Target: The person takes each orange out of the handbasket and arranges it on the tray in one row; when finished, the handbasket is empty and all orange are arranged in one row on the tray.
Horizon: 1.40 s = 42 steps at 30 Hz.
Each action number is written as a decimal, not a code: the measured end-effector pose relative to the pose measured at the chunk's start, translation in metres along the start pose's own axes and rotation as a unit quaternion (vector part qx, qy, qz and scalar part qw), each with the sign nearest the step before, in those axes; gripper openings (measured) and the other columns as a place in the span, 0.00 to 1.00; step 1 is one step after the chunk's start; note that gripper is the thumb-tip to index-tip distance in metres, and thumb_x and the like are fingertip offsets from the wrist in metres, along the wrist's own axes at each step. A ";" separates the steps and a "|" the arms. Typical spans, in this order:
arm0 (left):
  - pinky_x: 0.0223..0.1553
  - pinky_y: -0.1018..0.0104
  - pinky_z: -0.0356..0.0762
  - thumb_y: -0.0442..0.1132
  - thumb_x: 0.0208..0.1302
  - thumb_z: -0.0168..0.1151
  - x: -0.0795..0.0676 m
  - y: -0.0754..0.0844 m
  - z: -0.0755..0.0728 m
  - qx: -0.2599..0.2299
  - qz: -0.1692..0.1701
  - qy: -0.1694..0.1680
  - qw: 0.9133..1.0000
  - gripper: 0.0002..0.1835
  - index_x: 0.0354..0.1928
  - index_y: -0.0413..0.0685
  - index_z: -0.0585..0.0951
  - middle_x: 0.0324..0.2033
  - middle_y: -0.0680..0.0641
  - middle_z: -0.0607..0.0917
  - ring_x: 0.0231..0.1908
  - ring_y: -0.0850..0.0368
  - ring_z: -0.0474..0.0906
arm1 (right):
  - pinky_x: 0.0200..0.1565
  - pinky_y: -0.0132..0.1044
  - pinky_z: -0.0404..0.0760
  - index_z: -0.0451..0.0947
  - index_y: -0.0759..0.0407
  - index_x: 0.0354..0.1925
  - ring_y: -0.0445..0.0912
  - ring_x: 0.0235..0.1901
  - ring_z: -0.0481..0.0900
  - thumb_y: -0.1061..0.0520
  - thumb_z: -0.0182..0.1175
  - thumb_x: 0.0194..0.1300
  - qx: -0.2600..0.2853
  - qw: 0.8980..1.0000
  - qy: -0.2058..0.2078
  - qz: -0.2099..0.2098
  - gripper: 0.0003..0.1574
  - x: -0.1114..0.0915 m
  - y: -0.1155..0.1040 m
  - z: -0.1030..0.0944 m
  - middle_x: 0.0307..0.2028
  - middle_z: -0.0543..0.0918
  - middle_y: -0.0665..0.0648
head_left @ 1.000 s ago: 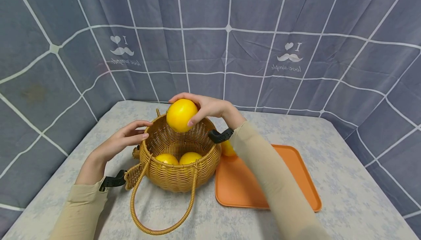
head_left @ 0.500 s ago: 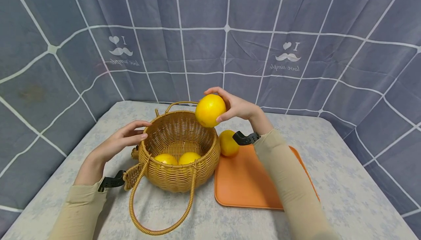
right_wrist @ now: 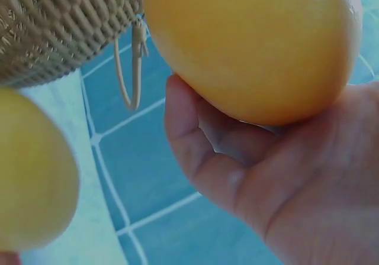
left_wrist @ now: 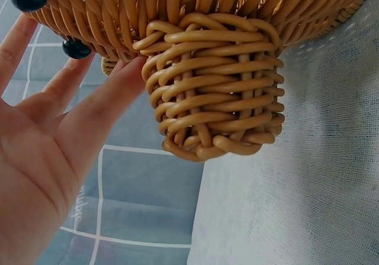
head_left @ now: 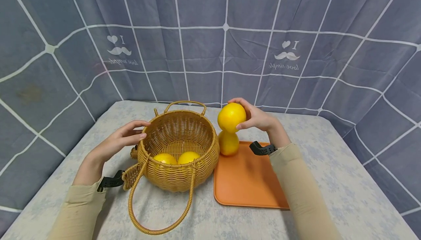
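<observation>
My right hand (head_left: pixel 258 118) grips a round yellow orange (head_left: pixel 231 116), its fingers over the far side and thumb at the front. It is held up over the far left corner of the orange tray (head_left: pixel 250 181). Below it, overlapped in the head view, a second orange (head_left: pixel 228 145) sits on the tray beside the wicker basket (head_left: pixel 177 178). Two more oranges (head_left: pixel 188 157) lie inside the basket. With fingers extended, my left hand (head_left: pixel 115 140) touches the basket's left rim. In the left wrist view, its fingertips lie against the weave behind a protruding woven piece (left_wrist: pixel 216 87).
One looped basket handle (head_left: pixel 161 231) hangs forward onto the patterned tablecloth (head_left: pixel 345 181); the other handle (head_left: pixel 185 102) stands up at the back. A grey-blue curtain (head_left: pixel 204 50) with white lines surrounds the table's back and sides.
The right hand has carried its orange from above the basket opening rightward, past the rim, to over the tray, and lowered it slightly. The left hand has stayed at the basket's rim.
</observation>
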<state>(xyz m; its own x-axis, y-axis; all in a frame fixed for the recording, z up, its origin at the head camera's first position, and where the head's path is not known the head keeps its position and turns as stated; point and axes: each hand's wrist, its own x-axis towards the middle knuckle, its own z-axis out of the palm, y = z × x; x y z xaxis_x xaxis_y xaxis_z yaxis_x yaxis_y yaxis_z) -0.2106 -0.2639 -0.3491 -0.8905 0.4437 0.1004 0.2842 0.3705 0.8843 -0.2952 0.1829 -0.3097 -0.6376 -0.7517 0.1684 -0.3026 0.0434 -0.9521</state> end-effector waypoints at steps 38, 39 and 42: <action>0.44 0.59 0.72 0.41 0.71 0.51 0.001 0.002 0.001 0.002 -0.006 0.002 1.000 0.23 0.65 0.48 0.64 0.60 0.38 0.68 0.54 0.62 0.69 | 0.48 0.41 0.74 0.54 0.49 0.59 0.53 0.48 0.71 0.68 0.62 0.53 0.011 0.989 0.118 0.093 0.41 -0.083 0.077 -0.012 0.55 0.64 0.60; 0.44 0.59 0.72 0.41 0.71 0.51 0.001 0.002 0.001 0.003 -0.007 0.003 1.000 0.23 0.65 0.48 0.64 0.59 0.38 0.68 0.54 0.62 0.69 | 0.48 0.41 0.74 0.53 0.50 0.59 0.53 0.48 0.71 0.68 0.63 0.52 0.006 0.988 0.118 0.099 0.42 -0.083 0.078 -0.012 0.55 0.64 0.61; 0.44 0.58 0.72 0.42 0.71 0.51 0.000 0.002 0.000 0.006 -0.010 0.004 1.000 0.23 0.65 0.49 0.64 0.57 0.38 0.70 0.51 0.59 0.71 | 0.48 0.43 0.73 0.52 0.53 0.60 0.55 0.49 0.70 0.66 0.65 0.51 -0.003 0.987 0.113 0.110 0.44 -0.082 0.080 -0.012 0.56 0.63 0.63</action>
<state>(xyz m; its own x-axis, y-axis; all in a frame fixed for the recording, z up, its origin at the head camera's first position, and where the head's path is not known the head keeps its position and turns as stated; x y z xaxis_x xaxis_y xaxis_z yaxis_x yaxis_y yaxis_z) -0.2099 -0.2630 -0.3476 -0.8988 0.4295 0.0875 0.2712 0.3881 0.8808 -0.2752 0.2559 -0.3969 -0.8305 -0.5569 0.0106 -0.1420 0.1934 -0.9708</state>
